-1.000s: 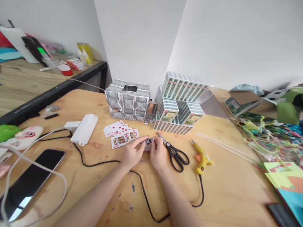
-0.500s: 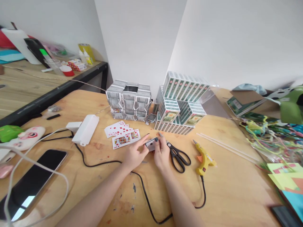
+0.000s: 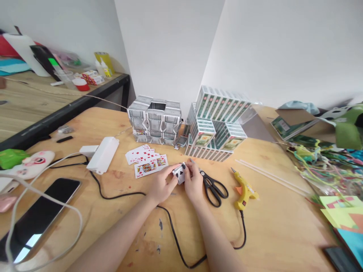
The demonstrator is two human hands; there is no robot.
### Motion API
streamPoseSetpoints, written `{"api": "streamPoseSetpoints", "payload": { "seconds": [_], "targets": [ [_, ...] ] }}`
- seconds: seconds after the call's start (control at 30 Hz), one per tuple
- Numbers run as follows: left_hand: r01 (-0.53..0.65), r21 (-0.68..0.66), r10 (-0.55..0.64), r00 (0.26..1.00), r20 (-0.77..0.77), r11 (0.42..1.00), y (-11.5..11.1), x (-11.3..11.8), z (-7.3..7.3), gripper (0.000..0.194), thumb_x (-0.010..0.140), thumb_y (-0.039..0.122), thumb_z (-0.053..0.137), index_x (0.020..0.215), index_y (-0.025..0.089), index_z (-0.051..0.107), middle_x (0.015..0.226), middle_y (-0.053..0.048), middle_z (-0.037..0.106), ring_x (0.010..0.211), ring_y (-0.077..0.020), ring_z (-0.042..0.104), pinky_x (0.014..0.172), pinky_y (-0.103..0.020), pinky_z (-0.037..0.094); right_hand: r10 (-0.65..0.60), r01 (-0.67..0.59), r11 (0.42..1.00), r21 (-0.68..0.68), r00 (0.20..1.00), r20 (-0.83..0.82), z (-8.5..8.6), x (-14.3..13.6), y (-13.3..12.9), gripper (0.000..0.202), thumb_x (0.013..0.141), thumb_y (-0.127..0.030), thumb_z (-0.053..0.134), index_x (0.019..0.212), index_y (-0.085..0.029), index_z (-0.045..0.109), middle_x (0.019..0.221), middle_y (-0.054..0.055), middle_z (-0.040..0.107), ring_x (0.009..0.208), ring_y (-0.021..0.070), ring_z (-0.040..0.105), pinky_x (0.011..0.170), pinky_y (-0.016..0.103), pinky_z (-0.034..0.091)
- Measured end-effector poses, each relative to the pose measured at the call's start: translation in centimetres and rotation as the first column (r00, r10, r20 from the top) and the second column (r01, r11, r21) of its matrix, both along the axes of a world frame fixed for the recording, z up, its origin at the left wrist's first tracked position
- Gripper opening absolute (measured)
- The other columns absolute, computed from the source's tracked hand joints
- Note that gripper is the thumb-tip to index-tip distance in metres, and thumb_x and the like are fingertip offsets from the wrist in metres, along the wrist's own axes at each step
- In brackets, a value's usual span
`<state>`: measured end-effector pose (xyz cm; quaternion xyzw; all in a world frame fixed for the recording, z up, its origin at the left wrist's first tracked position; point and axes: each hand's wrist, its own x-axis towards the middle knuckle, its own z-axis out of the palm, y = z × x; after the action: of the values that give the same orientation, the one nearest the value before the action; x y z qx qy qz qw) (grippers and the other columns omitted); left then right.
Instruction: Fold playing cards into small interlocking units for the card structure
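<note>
Between my two hands is a small playing card (image 3: 181,174) with black club marks, tilted up with its face toward me. My left hand (image 3: 163,184) grips its left edge between thumb and fingers. My right hand (image 3: 194,183) pinches the right edge. Just left of them, several loose diamond cards (image 3: 141,153) lie fanned beside a king of diamonds (image 3: 145,168). Black-handled scissors (image 3: 214,189) lie right by my right hand, their blades partly hidden by it. Further right lies a yellow glue gun (image 3: 244,192).
Behind stand a structure made of cards (image 3: 154,121) and stacked card boxes (image 3: 217,124). A black cord (image 3: 172,223) runs under my forearms. A white power adapter (image 3: 103,155) and a phone (image 3: 42,215) lie left; clear glue sticks (image 3: 269,175) and craft scraps (image 3: 320,158) right.
The card between my hands has tipped up, so more of its club-marked face shows. My fingers have shifted slightly around it; the things on the table stay put.
</note>
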<state>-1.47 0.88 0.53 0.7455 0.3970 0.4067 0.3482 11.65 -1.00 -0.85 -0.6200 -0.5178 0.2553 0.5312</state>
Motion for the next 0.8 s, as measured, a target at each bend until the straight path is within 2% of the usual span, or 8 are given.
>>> {"api": "streamPoseSetpoints", "payload": {
  "seconds": [0.17, 0.3, 0.43, 0.67, 0.8],
  "targets": [
    [-0.107, 0.015, 0.107, 0.994, -0.027, 0.994, 0.5, 0.5, -0.6, 0.031, 0.081, 0.018, 0.048, 0.111, 0.02, 0.057, 0.108, -0.005, 0.064, 0.096, -0.0175, 0.061, 0.085, -0.033, 0.05, 0.101, -0.1, 0.995, 0.02, 0.992, -0.074, -0.4, 0.0, 0.1, 0.026, 0.082, -0.023, 0.045, 0.107, -0.021, 0.054, 0.093, 0.005, 0.065, 0.085, 0.0176, 0.061, 0.078, 0.032, 0.048],
    [-0.132, 0.027, 0.132, 0.991, -0.026, 0.991, 0.7, 0.5, -1.0, 0.032, 0.081, 0.016, 0.047, 0.11, 0.022, 0.057, 0.108, -0.005, 0.064, 0.095, -0.0171, 0.062, 0.083, -0.032, 0.051, 0.078, -0.078, 0.996, 0.036, 0.997, 0.006, -0.6, 0.0, 0.2, 0.028, 0.082, -0.024, 0.046, 0.107, -0.021, 0.058, 0.102, 0.007, 0.065, 0.098, 0.0214, 0.059, 0.09, 0.038, 0.043],
    [-0.128, -0.014, 0.127, 0.991, -0.029, 0.992, 0.7, 0.4, -1.0, 0.035, 0.08, 0.013, 0.045, 0.111, 0.021, 0.058, 0.11, -0.005, 0.064, 0.095, -0.017, 0.061, 0.083, -0.032, 0.051, 0.079, -0.08, 0.996, 0.027, 0.995, 0.054, -0.4, -0.1, -0.1, 0.03, 0.083, -0.025, 0.044, 0.109, -0.021, 0.06, 0.105, 0.009, 0.065, 0.098, 0.0226, 0.059, 0.09, 0.04, 0.043],
    [-0.098, -0.062, 0.097, 0.995, -0.018, 0.993, 1.0, 0.2, -1.1, 0.041, 0.079, 0.009, 0.037, 0.111, 0.02, 0.059, 0.115, -0.005, 0.062, 0.102, -0.0167, 0.059, 0.091, -0.033, 0.047, 0.048, -0.048, 0.999, -0.005, 0.999, -0.012, 0.3, -0.2, -0.2, 0.03, 0.083, -0.028, 0.044, 0.104, -0.021, 0.064, 0.103, 0.01, 0.066, 0.097, 0.025, 0.06, 0.088, 0.041, 0.043],
    [-0.112, -0.054, 0.109, 0.993, -0.053, 0.992, 1.1, 0.3, -1.4, 0.043, 0.078, 0.007, 0.034, 0.112, 0.019, 0.058, 0.115, -0.005, 0.061, 0.105, -0.0162, 0.057, 0.094, -0.034, 0.044, 0.072, -0.079, 0.996, -0.028, 0.98, -0.187, 0.7, -0.3, -0.1, 0.026, 0.08, -0.03, 0.05, 0.101, -0.022, 0.063, 0.101, 0.008, 0.066, 0.094, 0.0244, 0.06, 0.084, 0.04, 0.046]
  ]
}}
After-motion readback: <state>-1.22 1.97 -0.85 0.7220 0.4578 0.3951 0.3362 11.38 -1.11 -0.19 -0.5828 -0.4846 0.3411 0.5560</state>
